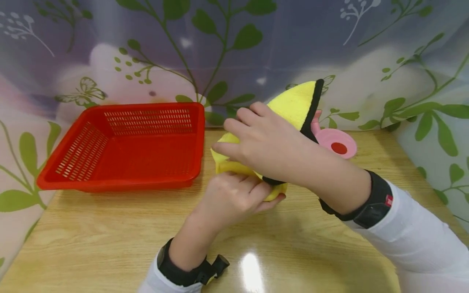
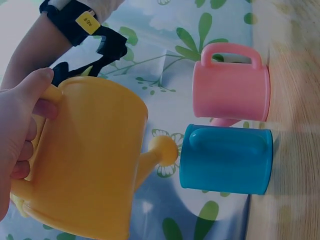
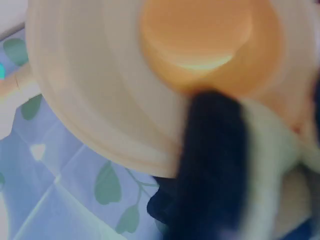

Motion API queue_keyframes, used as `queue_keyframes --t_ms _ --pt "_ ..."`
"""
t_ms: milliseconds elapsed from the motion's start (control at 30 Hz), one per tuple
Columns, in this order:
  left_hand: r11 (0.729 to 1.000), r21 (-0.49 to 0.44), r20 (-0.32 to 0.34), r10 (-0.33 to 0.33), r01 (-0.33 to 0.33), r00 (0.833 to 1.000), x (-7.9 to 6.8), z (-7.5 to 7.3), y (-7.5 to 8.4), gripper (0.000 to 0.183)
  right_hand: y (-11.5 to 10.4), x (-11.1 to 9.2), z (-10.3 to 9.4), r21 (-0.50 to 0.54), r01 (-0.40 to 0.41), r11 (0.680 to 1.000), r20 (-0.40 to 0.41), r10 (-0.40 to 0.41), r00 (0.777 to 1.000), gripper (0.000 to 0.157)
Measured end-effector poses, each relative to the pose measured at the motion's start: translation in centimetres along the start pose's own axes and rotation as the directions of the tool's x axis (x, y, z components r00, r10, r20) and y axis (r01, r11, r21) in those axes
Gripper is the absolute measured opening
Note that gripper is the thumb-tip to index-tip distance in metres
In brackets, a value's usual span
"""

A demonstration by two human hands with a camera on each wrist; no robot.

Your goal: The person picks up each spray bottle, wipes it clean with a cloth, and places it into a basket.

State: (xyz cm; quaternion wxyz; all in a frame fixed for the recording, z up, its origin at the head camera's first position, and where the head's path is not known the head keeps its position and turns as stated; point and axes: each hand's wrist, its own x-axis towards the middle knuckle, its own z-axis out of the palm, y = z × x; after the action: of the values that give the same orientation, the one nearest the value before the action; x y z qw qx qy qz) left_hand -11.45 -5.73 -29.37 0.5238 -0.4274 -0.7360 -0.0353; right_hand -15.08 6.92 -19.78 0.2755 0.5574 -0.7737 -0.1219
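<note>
A yellow toy watering can is held up by its handle in my left hand, the fingers curled round that handle in the left wrist view. Its spout points towards a teal toy watering can and a pink one, both standing on the table. My right hand holds a yellow cloth with a black edge against the yellow can. In the right wrist view the cloth's blurred black edge crosses the can's round pale rim; the fingertips there are hidden.
A red plastic basket with slotted walls stands at the left of the wooden table. Behind the table hangs a leaf-patterned curtain. In the head view the teal can is hidden behind my hands and the cloth.
</note>
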Motion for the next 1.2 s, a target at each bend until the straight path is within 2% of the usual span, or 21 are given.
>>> queue_keyframes --t_ms 133,300,600,733,933,1200 --pt "1.000 -0.013 -0.009 0.000 0.000 1.000 0.1 -0.1 -0.2 0.031 0.4 0.4 0.5 0.060 -0.005 0.998 -0.013 0.005 1.000 0.023" --pt "1.000 -0.028 -0.013 0.000 -0.001 1.000 0.2 0.0 -0.3 0.032 1.0 0.2 0.3 0.156 -0.016 0.988 0.024 0.012 1.000 0.026" --pt "0.998 -0.042 0.005 -0.037 0.037 0.999 -0.2 -0.3 -0.7 0.034 1.9 -1.6 -1.0 0.228 0.041 0.973 0.098 -0.065 0.993 0.030" --pt "0.998 -0.028 -0.006 -0.061 0.061 0.998 -0.4 -0.3 -0.9 0.036 2.4 -3.1 -1.6 0.227 0.030 0.973 0.119 -0.059 0.991 0.034" --pt "0.998 -0.017 -0.015 -0.064 0.063 0.998 -0.6 -0.3 -1.2 0.037 3.0 -5.2 -2.6 0.206 0.001 0.979 0.170 -0.037 0.985 0.046" --pt "0.998 -0.007 -0.042 -0.068 0.068 0.997 -0.6 -0.3 -1.4 0.037 3.6 -6.8 -3.7 0.169 -0.074 0.983 0.226 0.034 0.973 0.059"
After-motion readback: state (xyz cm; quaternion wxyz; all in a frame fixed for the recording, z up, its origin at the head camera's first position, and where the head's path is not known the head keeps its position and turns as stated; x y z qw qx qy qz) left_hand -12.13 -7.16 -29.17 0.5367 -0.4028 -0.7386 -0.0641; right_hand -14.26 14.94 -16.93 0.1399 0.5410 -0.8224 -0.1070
